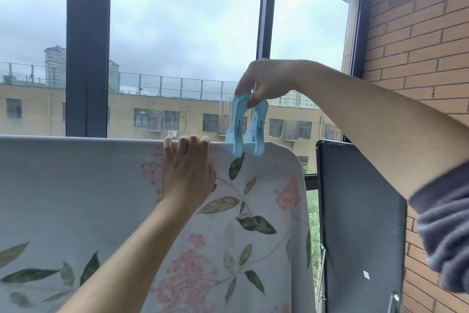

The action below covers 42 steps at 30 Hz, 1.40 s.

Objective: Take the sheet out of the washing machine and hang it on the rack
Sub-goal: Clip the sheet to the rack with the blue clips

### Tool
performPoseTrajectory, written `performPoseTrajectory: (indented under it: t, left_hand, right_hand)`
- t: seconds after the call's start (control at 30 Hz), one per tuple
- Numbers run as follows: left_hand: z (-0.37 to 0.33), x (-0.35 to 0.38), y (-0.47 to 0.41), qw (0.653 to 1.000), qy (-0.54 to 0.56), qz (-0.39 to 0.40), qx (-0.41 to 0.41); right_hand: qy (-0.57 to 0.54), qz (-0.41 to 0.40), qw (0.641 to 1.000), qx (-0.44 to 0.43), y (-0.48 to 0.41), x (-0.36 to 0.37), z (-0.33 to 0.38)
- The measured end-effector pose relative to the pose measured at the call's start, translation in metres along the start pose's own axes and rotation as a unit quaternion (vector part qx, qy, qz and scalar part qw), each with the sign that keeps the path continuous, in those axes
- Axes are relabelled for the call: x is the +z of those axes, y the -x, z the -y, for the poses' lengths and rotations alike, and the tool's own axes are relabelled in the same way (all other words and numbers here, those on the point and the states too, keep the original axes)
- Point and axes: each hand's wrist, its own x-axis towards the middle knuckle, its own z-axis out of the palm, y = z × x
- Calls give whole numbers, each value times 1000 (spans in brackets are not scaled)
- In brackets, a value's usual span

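Pinching blue clip in right hand, left hand curled over sheet top (floral print)

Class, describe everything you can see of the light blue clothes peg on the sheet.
The clothes peg is large, light blue, seemingly smooth plastic, with two curved arms. It stands roughly upright, lower ends straddling the top edge of the floral sheet near its right corner. The right hand pinches its upper ends; the left hand grips the sheet's edge beside it, not touching it.
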Motion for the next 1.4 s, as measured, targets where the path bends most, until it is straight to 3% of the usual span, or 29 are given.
performPoseTrajectory:
  t: [0.13, 0.27, 0.47, 0.63, 0.7, 0.73, 0.77, 0.87, 0.97, 1.13, 1.23, 1.4]
  left_hand:
    - [0, -2, -1, 1000, 7, 9, 4]
    - [3, -1, -1, 1000, 10, 13, 7]
    - [-1, -3, 0, 1000, 6, 10, 4]
    - [-17, 12, 19, 999, 3, -45, -17]
    - [-37, 27, 39, 998, 11, -52, -18]
    - [-45, 36, 50, 999, 13, -42, -17]
    - [-56, 47, 63, 1000, 11, -24, -15]
    - [-97, 81, 104, 999, 20, 50, -3]
    - [-138, 105, 136, 991, 28, 127, 0]
    - [-180, 122, 154, 982, 4, 187, -27]
    - [-185, 121, 147, 983, -24, 178, -38]
    - [-189, 116, 127, 987, -56, 146, -35]
  right_hand:
    - [-25, 36, 999, 8, -9, 13, 0]
    - [-137, 162, 977, 22, -8, 10, -3]
    - [-328, 104, 935, 82, 26, 66, -34]
    - [-524, -7, 840, 141, 80, 181, -79]
    - [-608, -8, 776, 170, 100, 227, -98]
    - [-623, 12, 762, 175, 108, 249, -101]
    - [-614, 47, 767, 180, 117, 273, -104]
    - [-496, 152, 835, 184, 144, 338, -112]
    - [-387, 201, 886, 157, 163, 380, -120]
    - [-272, 255, 921, 110, 176, 409, -155]
    - [-198, 189, 944, 182, 169, 385, -193]
    - [-221, -9, 939, 264, 116, 366, -212]
